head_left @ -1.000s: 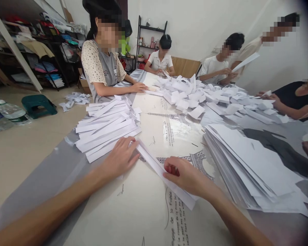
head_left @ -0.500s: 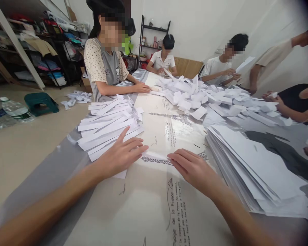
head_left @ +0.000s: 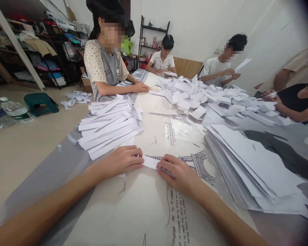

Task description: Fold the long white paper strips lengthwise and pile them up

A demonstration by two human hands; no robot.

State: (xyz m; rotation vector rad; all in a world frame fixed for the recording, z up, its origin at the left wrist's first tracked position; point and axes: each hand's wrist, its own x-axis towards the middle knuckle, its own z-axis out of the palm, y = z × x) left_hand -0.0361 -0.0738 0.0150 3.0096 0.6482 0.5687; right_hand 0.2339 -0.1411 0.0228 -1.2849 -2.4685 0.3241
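A narrow white paper strip (head_left: 150, 163) lies between my two hands, over the printed tablecloth (head_left: 146, 201). My left hand (head_left: 127, 159) is closed on its left end. My right hand (head_left: 177, 171) has its fingers bent round the right end, hiding part of it. Beyond my left hand lies a fanned pile of long folded paper strips (head_left: 110, 126). To the right of my right hand is a thick stack of white paper sheets (head_left: 251, 167), its edges uneven.
A heap of loose folded papers (head_left: 190, 92) covers the far table. A person in a grey top (head_left: 110, 68) sits at the left; several others sit at the far end and right, handling paper. A green stool (head_left: 41, 104) and large plastic bottles (head_left: 16, 109) stand on the floor.
My left hand's spread fingers have closed, and my right hand has moved left and slightly down. A white strip now shows held between them. A co-worker at the right has leaned into view.
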